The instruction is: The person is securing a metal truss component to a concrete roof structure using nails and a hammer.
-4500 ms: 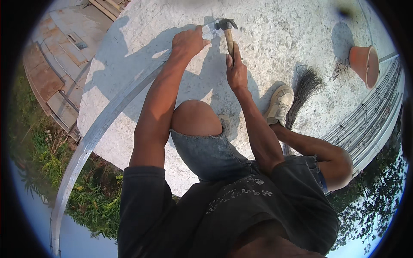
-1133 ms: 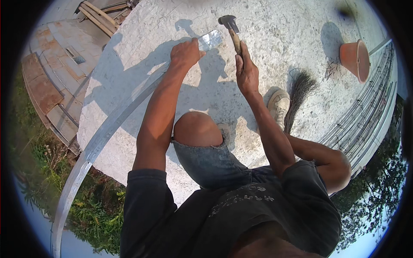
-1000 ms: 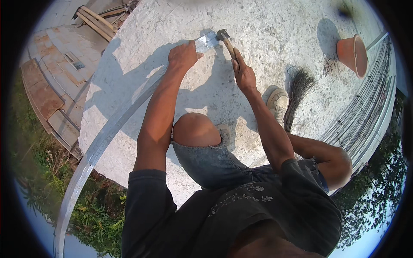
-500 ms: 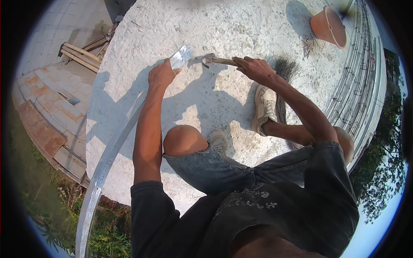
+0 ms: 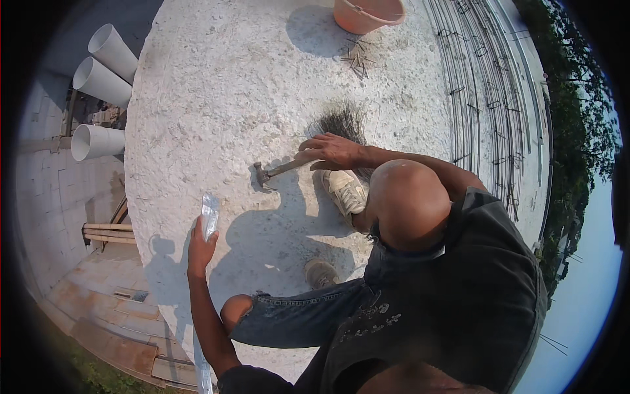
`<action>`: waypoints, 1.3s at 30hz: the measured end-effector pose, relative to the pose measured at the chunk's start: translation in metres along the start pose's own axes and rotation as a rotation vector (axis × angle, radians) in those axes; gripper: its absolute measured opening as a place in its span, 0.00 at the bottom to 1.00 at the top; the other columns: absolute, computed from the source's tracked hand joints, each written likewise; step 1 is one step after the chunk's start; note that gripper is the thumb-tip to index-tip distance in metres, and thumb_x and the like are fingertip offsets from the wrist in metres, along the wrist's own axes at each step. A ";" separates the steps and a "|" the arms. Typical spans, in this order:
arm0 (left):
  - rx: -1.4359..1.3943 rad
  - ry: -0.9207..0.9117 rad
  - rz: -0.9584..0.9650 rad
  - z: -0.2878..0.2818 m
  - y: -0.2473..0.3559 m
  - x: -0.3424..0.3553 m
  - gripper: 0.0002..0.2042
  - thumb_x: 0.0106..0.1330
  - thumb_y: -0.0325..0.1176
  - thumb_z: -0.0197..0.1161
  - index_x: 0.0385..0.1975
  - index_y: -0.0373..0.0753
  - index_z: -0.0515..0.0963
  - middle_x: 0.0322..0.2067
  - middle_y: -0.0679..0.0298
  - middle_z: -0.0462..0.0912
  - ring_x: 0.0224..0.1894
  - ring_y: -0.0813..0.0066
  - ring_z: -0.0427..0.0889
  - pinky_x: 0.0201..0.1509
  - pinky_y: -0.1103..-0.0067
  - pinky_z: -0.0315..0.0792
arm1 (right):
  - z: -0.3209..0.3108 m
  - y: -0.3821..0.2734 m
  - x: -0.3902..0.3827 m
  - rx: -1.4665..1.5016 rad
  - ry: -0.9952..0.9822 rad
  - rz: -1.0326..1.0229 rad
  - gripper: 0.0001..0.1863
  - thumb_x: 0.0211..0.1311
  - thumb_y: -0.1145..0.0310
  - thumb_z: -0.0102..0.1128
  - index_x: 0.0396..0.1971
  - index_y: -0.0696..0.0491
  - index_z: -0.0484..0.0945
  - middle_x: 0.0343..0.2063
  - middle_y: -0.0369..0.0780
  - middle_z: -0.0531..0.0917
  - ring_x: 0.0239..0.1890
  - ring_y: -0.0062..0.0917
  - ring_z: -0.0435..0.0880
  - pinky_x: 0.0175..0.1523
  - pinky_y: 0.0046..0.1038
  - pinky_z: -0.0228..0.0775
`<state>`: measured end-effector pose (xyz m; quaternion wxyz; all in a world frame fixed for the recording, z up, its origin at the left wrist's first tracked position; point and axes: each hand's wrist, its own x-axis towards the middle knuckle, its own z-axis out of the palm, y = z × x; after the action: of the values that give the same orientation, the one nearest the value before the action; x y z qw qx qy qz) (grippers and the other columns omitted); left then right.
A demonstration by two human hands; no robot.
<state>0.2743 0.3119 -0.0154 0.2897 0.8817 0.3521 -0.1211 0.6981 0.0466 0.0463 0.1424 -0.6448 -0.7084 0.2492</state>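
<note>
My left hand grips a silvery metal channel, which runs down along my left forearm to the lower edge. To its right, a claw hammer lies on the pale, rough concrete slab. My right hand is over the end of the hammer's handle, fingers loosely spread and touching it. Just beyond that hand is a dark bundle of thin wire. My shoe sits below the right hand.
An orange bucket stands beside scattered nails. Long tied rebar lines the right side. Beyond the slab's left edge are white pipes, timber poles and a lower level of blockwork.
My view has swung rightward. The hammer, earlier raised and swung in my right hand near the channel's end, now lies on the slab under loosened fingers. My left hand still holds the channel.
</note>
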 end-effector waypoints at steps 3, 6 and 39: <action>0.046 -0.170 -0.156 -0.023 0.012 -0.014 0.35 0.66 0.47 0.58 0.70 0.46 0.51 0.52 0.41 0.75 0.54 0.40 0.74 0.56 0.58 0.69 | -0.019 0.030 -0.020 0.198 0.505 0.446 0.13 0.62 0.75 0.58 0.47 0.52 0.77 0.41 0.43 0.80 0.42 0.38 0.80 0.45 0.33 0.74; 0.077 -0.302 -0.331 -0.036 0.028 -0.012 0.34 0.68 0.45 0.55 0.71 0.48 0.49 0.51 0.41 0.75 0.53 0.40 0.75 0.55 0.58 0.70 | -0.050 0.131 -0.076 0.047 0.906 0.867 0.11 0.64 0.74 0.56 0.45 0.51 0.80 0.37 0.42 0.82 0.36 0.31 0.82 0.41 0.29 0.74; 0.050 -0.291 -0.591 -0.024 0.051 -0.006 0.33 0.65 0.45 0.60 0.70 0.61 0.53 0.46 0.50 0.77 0.50 0.50 0.78 0.54 0.62 0.71 | -0.119 0.175 0.028 -0.001 0.165 0.486 0.12 0.66 0.62 0.53 0.44 0.52 0.74 0.31 0.45 0.83 0.32 0.37 0.83 0.39 0.33 0.72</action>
<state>0.3054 0.2926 0.0284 0.2674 0.7217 0.5446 -0.3332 0.9042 0.1021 0.0489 0.1353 -0.8145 -0.5187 0.2220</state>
